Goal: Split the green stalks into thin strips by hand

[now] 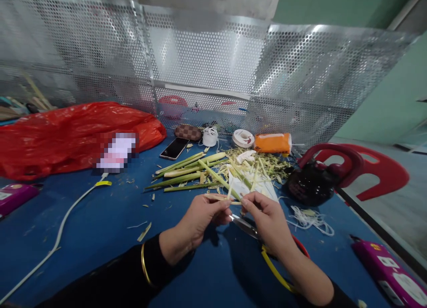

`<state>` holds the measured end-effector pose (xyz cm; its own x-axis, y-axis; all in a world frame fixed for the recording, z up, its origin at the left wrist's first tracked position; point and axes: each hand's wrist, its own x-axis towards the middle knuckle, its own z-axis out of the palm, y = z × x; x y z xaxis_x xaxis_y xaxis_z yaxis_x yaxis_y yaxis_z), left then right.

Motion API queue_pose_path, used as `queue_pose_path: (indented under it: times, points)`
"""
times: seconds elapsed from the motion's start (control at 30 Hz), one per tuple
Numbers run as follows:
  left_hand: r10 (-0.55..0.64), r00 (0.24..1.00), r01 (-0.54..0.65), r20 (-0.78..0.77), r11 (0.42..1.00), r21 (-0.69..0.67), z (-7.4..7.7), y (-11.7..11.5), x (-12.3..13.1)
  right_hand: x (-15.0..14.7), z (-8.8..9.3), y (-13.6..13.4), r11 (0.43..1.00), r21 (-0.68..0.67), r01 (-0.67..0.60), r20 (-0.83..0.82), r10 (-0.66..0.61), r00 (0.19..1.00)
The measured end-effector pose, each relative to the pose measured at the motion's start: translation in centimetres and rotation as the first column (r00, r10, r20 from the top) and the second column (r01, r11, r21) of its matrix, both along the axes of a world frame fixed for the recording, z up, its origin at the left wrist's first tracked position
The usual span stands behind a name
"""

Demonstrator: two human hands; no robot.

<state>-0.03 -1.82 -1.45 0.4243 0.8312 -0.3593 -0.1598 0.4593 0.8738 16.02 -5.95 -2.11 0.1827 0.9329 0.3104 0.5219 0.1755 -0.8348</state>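
My left hand (202, 214) pinches one end of a pale peeled plant strip (236, 203) between thumb and fingers. Close beside it, my right hand (268, 219) has its thumb and fingertips closed on the strip's other end. A thin pale piece stands up from the strip between the hands. Scissors (245, 226) with red and yellow handles lie on the blue table (110, 223), partly hidden under my right hand and forearm. Just beyond my hands are several green stalks (187, 171) and a heap of plant shavings (270, 163) over white paper (267, 188).
At left lie a red plastic bag (80, 121), a lit phone (117, 152) and its white cable (63, 219). Further back are a dark phone (174, 148), a white string spool (210, 137), a ribbon roll (243, 138) and an orange packet (272, 143). White string (313, 221) lies right, near a black shiny object (310, 181).
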Motion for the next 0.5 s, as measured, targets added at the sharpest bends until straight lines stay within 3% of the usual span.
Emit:
queue_pose_path:
  times: [0.1,0.17,0.3,0.5]
  points:
    - [-0.098,0.995,0.100,-0.035,0.994,0.052,0.0,-0.1,0.0,0.6,0.7,0.0,0.967,0.255,0.004,0.212,-0.060,0.975]
    - [-0.201,0.975,0.211,-0.095,0.971,0.115,-0.1,-0.3,0.1,0.5,0.9,-0.1,0.946,0.312,-0.089,0.332,-0.021,0.943]
    - [-0.316,0.912,0.371,-0.260,0.906,0.201,-0.6,-0.6,0.3,-0.3,0.6,-0.2,0.943,0.178,-0.280,0.373,0.198,0.906]
    - [-0.340,0.879,0.431,-0.333,0.865,0.255,-0.8,-0.7,0.3,-0.8,-0.1,-0.2,0.972,0.117,-0.202,0.200,0.176,0.964]
